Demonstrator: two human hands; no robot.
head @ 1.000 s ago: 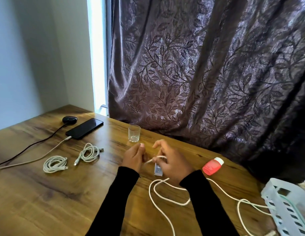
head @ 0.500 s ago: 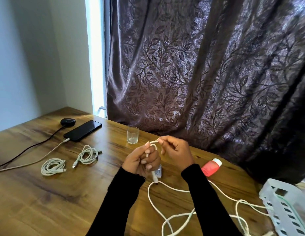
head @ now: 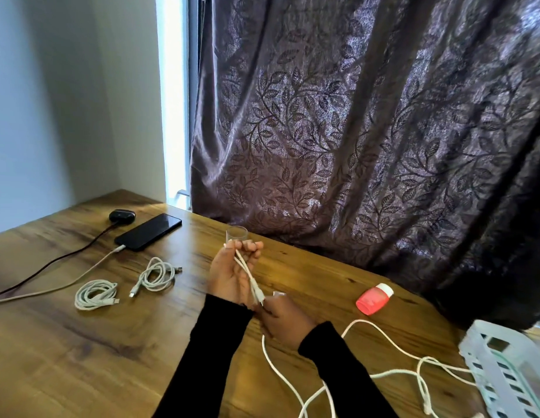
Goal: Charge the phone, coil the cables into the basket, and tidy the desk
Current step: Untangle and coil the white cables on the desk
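My left hand point(head: 232, 274) is raised palm-up over the desk, its curled fingertips holding a loop of the long white cable point(head: 380, 328). Just below it my right hand point(head: 285, 322) grips the same cable near the plug end. The rest of that cable trails loose across the desk to the right. A black phone point(head: 149, 231) lies at the back left with a white charging cable point(head: 66, 282) plugged in. Two coiled white cables point(head: 95, 294) point(head: 156, 276) lie in front of it. The pale slatted basket point(head: 504, 372) stands at the right edge.
A small clear glass point(head: 236, 234) stands behind my left hand. A red bottle with a white cap point(head: 373, 299) lies on its side near the curtain. A black case point(head: 122, 215) with a dark cord sits at the back left. A heavy patterned curtain point(head: 368, 131) hangs behind the wooden desk point(head: 81, 357).
My left hand has turned palm-up and risen with a cable loop across it. My right hand has dropped below it, drawing the cable down. The loose cable has shifted on the desk.
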